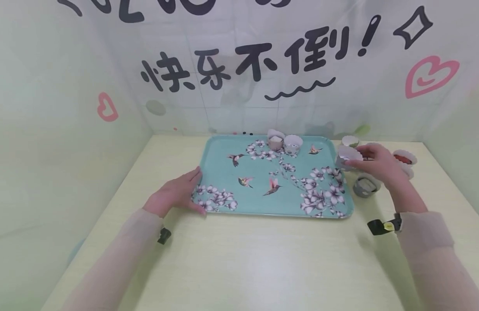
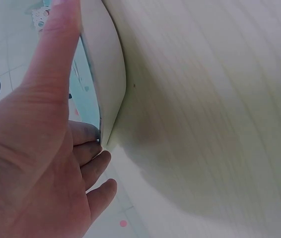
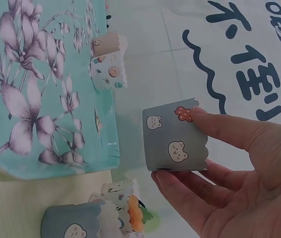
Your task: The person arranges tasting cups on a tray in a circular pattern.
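Observation:
My left hand (image 1: 175, 192) rests against the left edge of a turquoise tray (image 1: 220, 164) printed with flowers and birds, its thumb by the near corner. In the left wrist view the fingers (image 2: 93, 163) touch the tray's rim. My right hand (image 1: 383, 166) pinches a grey paper baking cup (image 3: 173, 139) with bear faces between thumb and fingers, raised near the tray's right edge. On the tray's far side stand a brownish paper cup (image 1: 276, 143) with something pale in it and a white patterned paper cup (image 1: 292, 146).
Right of the tray on the pale wooden table (image 1: 243, 259) stand another grey cup (image 1: 365, 186) with pale contents, a small white cup (image 1: 350, 141), and a cup (image 1: 404, 156) with something red inside. A printed curtain (image 1: 231, 116) hangs behind the table.

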Demonstrator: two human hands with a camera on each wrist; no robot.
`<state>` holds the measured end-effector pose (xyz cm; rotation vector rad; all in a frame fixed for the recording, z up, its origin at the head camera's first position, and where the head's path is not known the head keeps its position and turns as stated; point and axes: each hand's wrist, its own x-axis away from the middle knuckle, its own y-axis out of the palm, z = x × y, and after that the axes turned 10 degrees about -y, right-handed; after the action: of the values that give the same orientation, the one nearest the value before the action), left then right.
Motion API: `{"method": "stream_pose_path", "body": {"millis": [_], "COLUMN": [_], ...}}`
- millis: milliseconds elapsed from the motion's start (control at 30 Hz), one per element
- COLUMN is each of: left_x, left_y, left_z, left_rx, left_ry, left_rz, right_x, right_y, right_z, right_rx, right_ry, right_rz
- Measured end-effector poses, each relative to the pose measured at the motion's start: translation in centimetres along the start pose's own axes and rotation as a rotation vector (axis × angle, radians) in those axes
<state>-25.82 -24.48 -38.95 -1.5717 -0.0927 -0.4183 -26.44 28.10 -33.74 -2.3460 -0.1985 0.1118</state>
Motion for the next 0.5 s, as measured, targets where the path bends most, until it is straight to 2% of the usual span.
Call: {"method": "stream_pose_path", "body": {"millis": [500], "left_x": [0.1], "left_y": [-0.1], "left_z": [0.2], "left_rx": [-0.004], "left_ry": [-0.002], "left_rz": [-0.007], "right_x": [-1.7], "right_y": [1.9], "right_z": [-0.7], "right_rx": [0.002], "right_ry": [0.034], "right_rz": [-0.035]}}
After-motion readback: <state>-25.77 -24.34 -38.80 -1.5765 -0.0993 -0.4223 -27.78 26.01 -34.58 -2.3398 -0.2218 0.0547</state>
